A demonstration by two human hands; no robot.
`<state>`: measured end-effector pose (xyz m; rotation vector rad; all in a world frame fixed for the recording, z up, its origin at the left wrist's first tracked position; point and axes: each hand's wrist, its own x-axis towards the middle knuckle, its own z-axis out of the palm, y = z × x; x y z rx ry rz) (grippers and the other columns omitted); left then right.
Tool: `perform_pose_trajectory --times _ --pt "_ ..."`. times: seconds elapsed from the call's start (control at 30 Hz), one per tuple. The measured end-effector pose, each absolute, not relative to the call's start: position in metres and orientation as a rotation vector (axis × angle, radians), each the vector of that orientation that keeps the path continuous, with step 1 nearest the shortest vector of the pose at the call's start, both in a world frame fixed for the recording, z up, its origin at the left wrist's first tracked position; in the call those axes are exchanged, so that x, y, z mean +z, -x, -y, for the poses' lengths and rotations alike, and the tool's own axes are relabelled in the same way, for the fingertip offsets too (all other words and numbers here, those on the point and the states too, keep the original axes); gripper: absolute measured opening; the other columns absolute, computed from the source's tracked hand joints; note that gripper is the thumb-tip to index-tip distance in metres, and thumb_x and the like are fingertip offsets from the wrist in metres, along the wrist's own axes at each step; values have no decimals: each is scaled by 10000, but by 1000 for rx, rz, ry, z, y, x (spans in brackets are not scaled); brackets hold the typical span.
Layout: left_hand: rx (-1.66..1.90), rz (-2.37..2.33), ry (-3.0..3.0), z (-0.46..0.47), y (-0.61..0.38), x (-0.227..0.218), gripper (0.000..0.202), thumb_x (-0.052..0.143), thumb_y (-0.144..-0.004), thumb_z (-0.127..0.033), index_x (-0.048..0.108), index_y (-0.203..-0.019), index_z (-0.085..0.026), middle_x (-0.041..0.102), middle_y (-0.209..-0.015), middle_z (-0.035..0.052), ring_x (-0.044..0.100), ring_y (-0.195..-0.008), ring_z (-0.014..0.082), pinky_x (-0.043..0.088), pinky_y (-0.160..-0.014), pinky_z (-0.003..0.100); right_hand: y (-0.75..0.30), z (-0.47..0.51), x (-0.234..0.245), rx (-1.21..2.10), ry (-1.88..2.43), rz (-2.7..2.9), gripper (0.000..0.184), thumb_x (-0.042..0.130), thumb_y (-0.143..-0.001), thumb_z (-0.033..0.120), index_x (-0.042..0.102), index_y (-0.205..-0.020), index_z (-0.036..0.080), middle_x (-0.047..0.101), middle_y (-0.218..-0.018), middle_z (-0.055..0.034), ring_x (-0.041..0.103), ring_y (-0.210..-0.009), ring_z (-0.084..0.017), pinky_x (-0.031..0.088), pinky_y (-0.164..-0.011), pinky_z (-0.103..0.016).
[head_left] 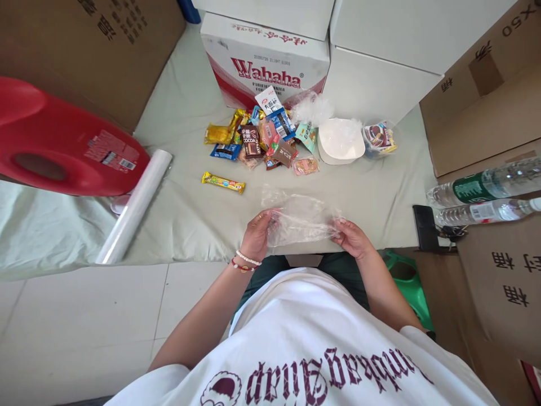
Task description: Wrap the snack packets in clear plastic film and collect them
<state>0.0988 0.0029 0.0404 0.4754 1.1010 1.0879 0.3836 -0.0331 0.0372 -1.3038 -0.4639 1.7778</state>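
Note:
A clear plastic bag (302, 221) is stretched between my two hands, just above the table's front edge. My left hand (258, 230) pinches its left side, with the thumb on top. The bag's right side is gripped by my right hand (350, 235). Beyond the bag, a yellow-wrapped snack bar (223, 182) lies alone on the cloth. A pile of small packaged snacks (266, 135) sits farther back, among them a brown cocoa packet (251, 141). To its right stand a white bowl (341, 141) and a clear tub (379, 138) with packets in it.
The pale green cloth (186, 214) covers the table. A white roll of film (135, 206) and a red jug (63, 138) lie left. The Wahaha carton (266, 62) stands behind the snacks. Plastic bottles (486, 186), a black phone-like object (425, 226) and cardboard boxes are at right.

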Motion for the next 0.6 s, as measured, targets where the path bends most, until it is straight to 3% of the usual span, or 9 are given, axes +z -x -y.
perform_pose_trajectory --times 0.07,0.13,0.2,0.27,0.33,0.47,0.53,0.6 --pt "1068 -1110 -444 -5 -99 41 456 824 -759 -568 699 -995 -199 741 -888 24 709 -770 138 576 -732 259 -383 36 38 1750 1272 474 445 932 -669 552 720 -866 215 732 -932 -19 617 -723 -117 530 -641 -254" --pt "1019 -1137 -398 -6 -100 42 471 771 -796 -612 652 -1015 -214 704 -780 -6 695 -636 140 554 -615 262 -379 38 40 1732 1181 532 535 879 -677 671 754 -983 250 744 -1144 -53 682 -990 -182 585 -855 -334" --pt "977 -1186 -341 -7 -102 42 443 708 -845 -621 615 -997 -216 698 -758 -4 686 -580 141 523 -550 251 -375 39 42 1733 1071 631 677 895 -611 708 744 -1130 300 693 -1333 -55 632 -1229 -225 546 -1026 -402" --pt "930 -1215 -272 -7 -103 43 428 662 -877 -616 607 -978 -204 714 -777 20 692 -589 144 528 -551 253 -371 39 43 1760 1026 732 828 980 -525 597 700 -1262 343 656 -1409 -40 587 -1324 -233 488 -1118 -425" --pt "912 -1207 -246 -8 -104 43 413 681 -867 -588 621 -988 -198 732 -832 34 703 -632 147 538 -571 257 -367 38 43 1763 1070 797 831 1013 -530 441 690 -1291 360 695 -1341 -26 625 -1270 -215 466 -1136 -406" --pt "1036 -1181 -352 -10 -102 43 436 861 -726 -459 663 -1041 -232 744 -1023 16 705 -821 132 535 -644 223 -361 35 41 1653 1169 821 414 959 -628 426 774 -979 309 763 -1048 -19 699 -1062 -217 503 -1079 -398" --pt "1061 -1166 -428 -13 -101 43 457 918 -648 -415 691 -988 -210 744 -1036 22 684 -891 130 534 -702 214 -359 33 41 1648 1169 772 366 966 -594 431 749 -854 293 745 -919 -7 708 -922 -213 561 -983 -404" --pt "1018 -1149 -493 -16 -101 43 447 952 -577 -361 701 -896 -174 741 -928 24 670 -869 125 523 -726 207 -359 32 41 1688 1160 711 381 970 -567 395 724 -833 277 710 -842 16 677 -756 -172 606 -829 -375"
